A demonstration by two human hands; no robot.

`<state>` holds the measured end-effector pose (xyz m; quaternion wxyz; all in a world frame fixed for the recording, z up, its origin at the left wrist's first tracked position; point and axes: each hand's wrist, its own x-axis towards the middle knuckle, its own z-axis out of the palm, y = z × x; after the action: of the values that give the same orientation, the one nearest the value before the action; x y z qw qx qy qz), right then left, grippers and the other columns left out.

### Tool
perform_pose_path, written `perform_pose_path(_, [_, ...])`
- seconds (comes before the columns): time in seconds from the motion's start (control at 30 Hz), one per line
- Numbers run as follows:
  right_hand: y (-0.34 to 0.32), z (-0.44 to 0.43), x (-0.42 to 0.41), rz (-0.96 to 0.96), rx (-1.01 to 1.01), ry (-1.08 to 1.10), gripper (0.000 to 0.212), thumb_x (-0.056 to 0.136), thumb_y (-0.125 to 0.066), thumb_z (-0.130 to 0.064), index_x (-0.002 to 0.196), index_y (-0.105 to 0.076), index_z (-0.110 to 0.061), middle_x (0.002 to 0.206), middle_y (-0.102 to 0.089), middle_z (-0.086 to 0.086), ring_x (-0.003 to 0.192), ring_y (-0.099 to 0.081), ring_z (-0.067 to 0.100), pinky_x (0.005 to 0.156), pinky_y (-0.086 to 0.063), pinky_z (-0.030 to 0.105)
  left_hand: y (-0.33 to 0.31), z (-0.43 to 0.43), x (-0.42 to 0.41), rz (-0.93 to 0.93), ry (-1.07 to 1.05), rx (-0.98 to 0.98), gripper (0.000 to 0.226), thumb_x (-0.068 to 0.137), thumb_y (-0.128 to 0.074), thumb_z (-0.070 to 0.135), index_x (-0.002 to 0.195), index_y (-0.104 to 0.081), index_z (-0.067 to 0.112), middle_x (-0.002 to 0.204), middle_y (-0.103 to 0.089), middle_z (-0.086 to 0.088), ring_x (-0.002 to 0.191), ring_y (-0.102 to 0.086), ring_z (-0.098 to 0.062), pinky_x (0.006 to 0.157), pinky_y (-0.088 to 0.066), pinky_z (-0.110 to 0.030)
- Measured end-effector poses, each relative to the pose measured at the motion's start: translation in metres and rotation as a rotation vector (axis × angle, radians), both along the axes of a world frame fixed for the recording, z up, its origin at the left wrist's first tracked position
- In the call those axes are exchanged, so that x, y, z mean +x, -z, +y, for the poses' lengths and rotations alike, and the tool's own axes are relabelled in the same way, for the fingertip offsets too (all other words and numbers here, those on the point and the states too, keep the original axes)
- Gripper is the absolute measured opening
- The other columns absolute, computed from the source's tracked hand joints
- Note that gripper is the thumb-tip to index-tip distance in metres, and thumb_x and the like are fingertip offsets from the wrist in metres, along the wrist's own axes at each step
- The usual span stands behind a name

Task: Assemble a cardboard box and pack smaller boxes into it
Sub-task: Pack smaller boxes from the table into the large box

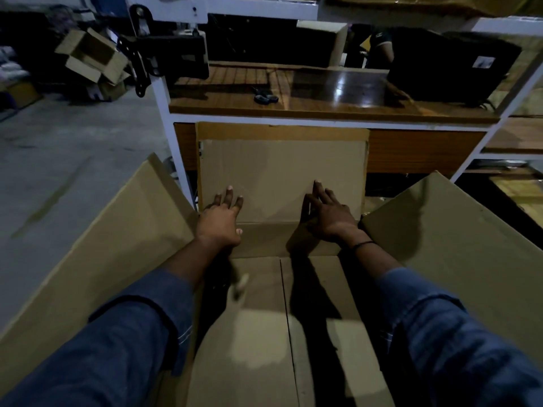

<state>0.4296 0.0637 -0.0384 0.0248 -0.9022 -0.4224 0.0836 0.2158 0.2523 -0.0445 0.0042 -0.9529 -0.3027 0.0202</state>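
A large brown cardboard box [264, 333] stands open below me, its bottom flaps meeting in a seam down the middle. Its far flap [279, 171] stands up against the workbench. A wide flap [97, 230] spreads out to the left and another flap [446, 230] to the right. My left hand [219, 220] lies flat with fingers spread at the base of the far flap. My right hand [329, 217] presses flat on the same flap further right. Neither hand grips anything. No smaller boxes are visible inside.
A wooden workbench [323, 95] with a white frame stands right behind the box, with scissors [265, 97] and a black case [449, 69] on it. A black bracket [164, 57] hangs at its left post. Open cartons [94, 57] lie on the concrete floor at far left.
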Motion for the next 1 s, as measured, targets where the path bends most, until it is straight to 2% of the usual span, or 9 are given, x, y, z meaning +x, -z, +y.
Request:
perform_pose_path(0.1, [0.016, -0.015, 0.002, -0.080, -0.013, -0.018, 0.087, 0.097, -0.067, -0.031, 0.165, -0.012, -0.030, 0.172, 0.021, -0.002, 0.160, 0.004, 0.030, 0.125, -0.022, 0.057, 0.001, 0.001, -0.002, 0.008, 0.000, 0.004, 0.097, 0.094, -0.065, 0.047, 0.167, -0.002, 0.029, 0.173, 0.016, -0.004, 0.160, -0.008, -0.032, 0.124, -0.027, -0.048])
perform_pose_path(0.2, [0.034, -0.027, 0.008, -0.069, -0.053, 0.011, 0.095, 0.095, -0.069, -0.031, 0.165, -0.004, -0.033, 0.171, 0.025, -0.001, 0.159, 0.005, 0.035, 0.123, -0.023, 0.063, 0.004, 0.004, 0.000, 0.025, 0.010, 0.006, 0.099, 0.094, -0.065, 0.045, 0.166, 0.001, 0.029, 0.172, 0.018, -0.005, 0.160, -0.006, -0.032, 0.124, -0.025, -0.048])
perform_pose_path(0.37, [0.034, -0.022, 0.014, -0.048, -0.061, 0.018, 0.097, 0.092, -0.074, -0.026, 0.164, -0.010, -0.035, 0.172, 0.021, -0.002, 0.159, 0.002, 0.035, 0.120, -0.028, 0.064, 0.012, 0.008, 0.004, 0.041, 0.014, 0.009, 0.102, 0.093, -0.066, 0.046, 0.166, 0.004, 0.030, 0.171, 0.023, -0.004, 0.160, -0.001, -0.032, 0.123, -0.026, -0.047])
perform_pose_path(0.57, [0.027, -0.028, 0.030, 0.038, -0.091, -0.031, 0.091, 0.096, -0.069, -0.022, 0.164, -0.011, -0.041, 0.171, 0.022, -0.009, 0.160, 0.001, 0.029, 0.119, -0.032, 0.064, 0.006, 0.007, 0.002, 0.067, 0.004, -0.011, 0.101, 0.093, -0.062, 0.051, 0.166, 0.005, 0.032, 0.171, 0.024, -0.003, 0.160, 0.000, -0.031, 0.122, -0.029, -0.050])
perform_pose_path(0.67, [0.014, -0.032, 0.028, 0.076, -0.101, -0.038, 0.083, 0.097, -0.067, -0.020, 0.164, -0.020, -0.036, 0.172, 0.019, -0.010, 0.160, -0.004, 0.027, 0.121, -0.031, 0.059, -0.010, 0.003, 0.001, 0.122, 0.018, -0.001, 0.095, 0.094, -0.059, 0.055, 0.166, -0.002, 0.031, 0.172, 0.017, -0.006, 0.159, -0.006, -0.035, 0.125, -0.020, -0.052])
perform_pose_path(0.73, [0.005, -0.037, 0.025, 0.095, -0.070, -0.035, 0.080, 0.097, -0.065, -0.022, 0.164, -0.022, -0.032, 0.173, 0.012, -0.011, 0.159, -0.013, 0.025, 0.122, -0.032, 0.053, -0.019, -0.003, -0.002, 0.165, 0.005, 0.014, 0.091, 0.095, -0.056, 0.056, 0.166, -0.003, 0.033, 0.172, 0.017, -0.006, 0.159, -0.002, -0.037, 0.126, -0.008, -0.055])
perform_pose_path(0.83, [0.004, -0.051, 0.018, 0.051, -0.020, -0.030, 0.081, 0.099, -0.058, -0.031, 0.166, -0.012, -0.027, 0.174, 0.003, -0.008, 0.159, -0.015, 0.025, 0.123, -0.027, 0.052, -0.021, -0.013, -0.010, 0.112, -0.007, 0.064, 0.089, 0.096, -0.053, 0.058, 0.166, -0.005, 0.031, 0.174, 0.010, -0.006, 0.159, 0.002, -0.037, 0.127, 0.000, -0.057])
perform_pose_path(0.9, [0.008, -0.064, 0.011, 0.002, -0.025, -0.030, 0.082, 0.100, -0.056, -0.037, 0.166, -0.010, -0.025, 0.175, 0.006, -0.003, 0.160, -0.008, 0.028, 0.126, -0.020, 0.053, -0.018, -0.022, -0.021, 0.080, 0.003, 0.099, 0.088, 0.095, -0.052, 0.059, 0.166, -0.008, 0.031, 0.174, 0.004, -0.007, 0.159, 0.001, -0.038, 0.127, 0.000, -0.058])
perform_pose_path(1.0, [0.006, -0.083, 0.004, 0.007, -0.028, 0.004, 0.091, 0.098, -0.062, -0.040, 0.167, -0.005, -0.022, 0.174, 0.010, 0.001, 0.160, -0.001, 0.031, 0.128, -0.011, 0.054, -0.015, -0.032, -0.039, 0.112, -0.007, 0.118, 0.088, 0.095, -0.053, 0.058, 0.166, -0.009, 0.030, 0.174, 0.002, -0.010, 0.159, 0.002, -0.039, 0.126, -0.001, -0.059])
